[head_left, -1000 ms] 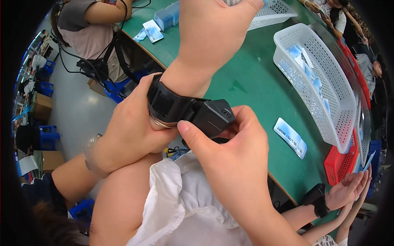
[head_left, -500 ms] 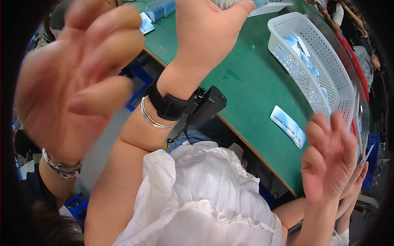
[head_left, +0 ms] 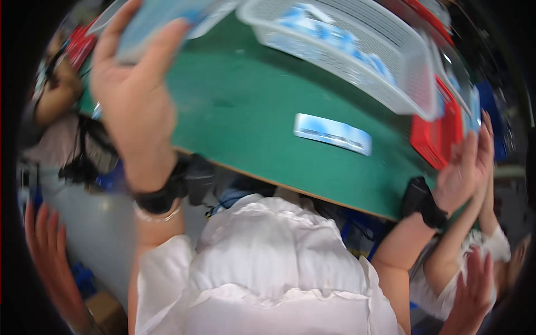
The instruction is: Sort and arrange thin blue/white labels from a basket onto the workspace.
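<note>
My left hand [head_left: 137,103], with a black strap on its wrist, is raised at the upper left. Its fingers and thumb are closed around a translucent, bluish plastic box [head_left: 162,28], blurred by motion and cut off by the top edge. At the right, my right hand [head_left: 459,174], also strapped, has its fingers stretched out and no object visible in it. It overlaps a co-worker's forearm [head_left: 484,195]. A flat white-and-blue printed strip [head_left: 333,135] lies on the green table [head_left: 234,123] between my hands.
A white perforated basket [head_left: 357,72] holding blue-and-white pieces stands at the far side. Beside it is a red basket [head_left: 438,131]. Another person's hands show at the lower left [head_left: 47,245] and lower right [head_left: 474,285]. A person [head_left: 61,95] sits at the far left.
The view has swung, so table and basket appear shifted left and upward. Another person's hands, close in front before, have drawn back to the lower sides. My right hand shows more clearly.
</note>
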{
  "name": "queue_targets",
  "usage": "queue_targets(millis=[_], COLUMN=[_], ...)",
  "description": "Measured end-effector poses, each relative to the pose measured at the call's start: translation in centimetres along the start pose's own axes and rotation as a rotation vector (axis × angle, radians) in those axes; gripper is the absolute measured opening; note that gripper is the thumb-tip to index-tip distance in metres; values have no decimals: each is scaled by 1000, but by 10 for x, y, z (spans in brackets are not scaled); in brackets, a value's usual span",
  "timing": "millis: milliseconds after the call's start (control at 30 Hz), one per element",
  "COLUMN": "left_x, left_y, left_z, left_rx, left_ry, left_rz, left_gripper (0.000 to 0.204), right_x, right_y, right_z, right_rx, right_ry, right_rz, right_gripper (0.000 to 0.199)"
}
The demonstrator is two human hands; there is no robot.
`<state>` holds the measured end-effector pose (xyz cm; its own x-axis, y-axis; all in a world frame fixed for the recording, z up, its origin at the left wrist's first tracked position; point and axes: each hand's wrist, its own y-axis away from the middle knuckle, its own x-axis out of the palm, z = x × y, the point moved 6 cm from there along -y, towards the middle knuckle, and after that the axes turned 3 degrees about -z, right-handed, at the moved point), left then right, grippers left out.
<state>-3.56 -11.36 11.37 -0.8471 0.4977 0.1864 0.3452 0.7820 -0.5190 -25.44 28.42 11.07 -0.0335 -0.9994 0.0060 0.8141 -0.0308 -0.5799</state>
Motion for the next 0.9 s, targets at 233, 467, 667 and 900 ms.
queue_targets(millis=[233, 467, 667, 900], left_x=[52, 72, 60, 51], left_y=[9, 36, 65, 62], left_z=[3, 22, 51, 79], left_rx=[-283, -489, -657, -766], left_ry=[292, 263, 246, 99], left_rz=[198, 276, 311, 270], left_gripper=[49, 57, 63, 62], right_x=[33, 78, 80, 129], right_y=[8, 26, 48, 48], right_z=[44, 21, 20, -19], right_rx=[38, 520, 327, 240], right_ry=[-48, -242, 23, 342], right_rz=[65, 184, 499, 823], right_gripper=[38, 50, 58, 57])
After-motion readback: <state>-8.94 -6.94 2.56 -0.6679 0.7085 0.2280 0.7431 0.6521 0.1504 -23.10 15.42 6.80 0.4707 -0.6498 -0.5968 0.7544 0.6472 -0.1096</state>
